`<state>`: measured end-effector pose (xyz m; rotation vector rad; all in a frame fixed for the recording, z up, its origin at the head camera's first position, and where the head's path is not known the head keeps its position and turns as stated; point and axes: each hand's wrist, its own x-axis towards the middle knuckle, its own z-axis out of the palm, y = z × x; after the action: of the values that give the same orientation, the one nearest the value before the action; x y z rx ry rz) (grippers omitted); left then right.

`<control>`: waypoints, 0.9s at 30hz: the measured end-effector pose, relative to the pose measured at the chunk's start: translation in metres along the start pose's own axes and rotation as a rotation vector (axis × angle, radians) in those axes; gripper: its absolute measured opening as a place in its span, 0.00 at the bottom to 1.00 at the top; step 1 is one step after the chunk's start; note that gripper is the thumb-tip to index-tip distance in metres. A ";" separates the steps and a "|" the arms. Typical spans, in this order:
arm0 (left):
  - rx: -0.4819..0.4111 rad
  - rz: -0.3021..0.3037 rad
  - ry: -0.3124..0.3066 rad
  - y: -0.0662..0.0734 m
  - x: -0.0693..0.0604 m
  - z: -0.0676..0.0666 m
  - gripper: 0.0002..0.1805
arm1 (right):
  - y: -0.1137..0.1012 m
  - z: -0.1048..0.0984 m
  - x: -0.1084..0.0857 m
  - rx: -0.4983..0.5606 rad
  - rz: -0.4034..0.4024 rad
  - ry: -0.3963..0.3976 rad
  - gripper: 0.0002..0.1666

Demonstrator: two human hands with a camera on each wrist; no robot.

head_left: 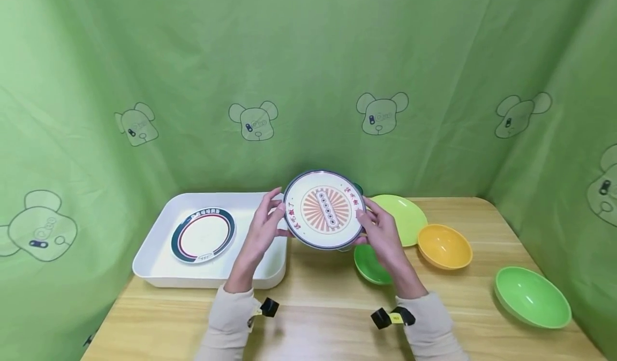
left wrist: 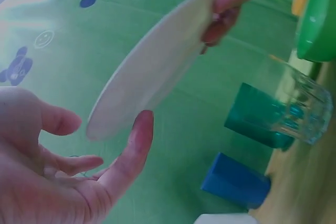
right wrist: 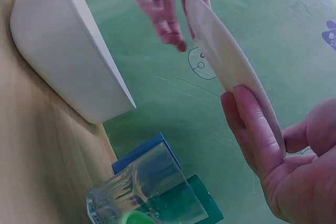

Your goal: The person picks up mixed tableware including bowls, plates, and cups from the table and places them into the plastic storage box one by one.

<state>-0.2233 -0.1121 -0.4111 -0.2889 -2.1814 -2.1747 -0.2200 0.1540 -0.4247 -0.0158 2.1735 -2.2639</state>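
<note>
A round white plate [head_left: 326, 209] with a dark blue rim, red lettering and an orange sunburst is held up above the table, its printed face toward the head camera. My right hand [head_left: 382, 230] pinches its right edge, thumb on the printed face and fingers [right wrist: 253, 124] behind. At the opposite edge, my left hand [head_left: 260, 224] has its fingers spread. One left fingertip [left wrist: 143, 121] touches the plain underside, while the left thumb appears just off the edge in the left wrist view. To the left, a white plate with a dark green rim [head_left: 180, 243] lies in a white tray [head_left: 166, 281].
On the right are a yellow-green plate [head_left: 409, 219], an orange bowl [head_left: 444, 247] and two green bowls [head_left: 532, 296] [head_left: 371, 264]. A clear glass [right wrist: 152, 177], a blue cup [left wrist: 236, 180] and a teal cup [left wrist: 254, 116] stand behind the held plate. Green curtain surrounds the wooden table [head_left: 318, 323].
</note>
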 end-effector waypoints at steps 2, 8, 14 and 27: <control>-0.018 -0.005 0.006 0.002 0.002 0.000 0.28 | 0.001 0.000 0.000 0.004 -0.006 0.000 0.32; -0.034 -0.023 -0.017 0.003 0.003 0.003 0.29 | 0.003 0.002 0.001 0.027 -0.011 -0.005 0.33; -0.091 -0.030 -0.039 0.000 0.001 0.004 0.30 | 0.004 0.003 0.000 0.031 -0.009 0.000 0.33; -0.138 -0.046 -0.044 -0.003 0.000 0.002 0.33 | 0.007 0.004 0.001 0.001 0.023 -0.006 0.32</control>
<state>-0.2237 -0.1100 -0.4144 -0.2973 -2.0833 -2.3704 -0.2214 0.1500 -0.4320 0.0021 2.1589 -2.2497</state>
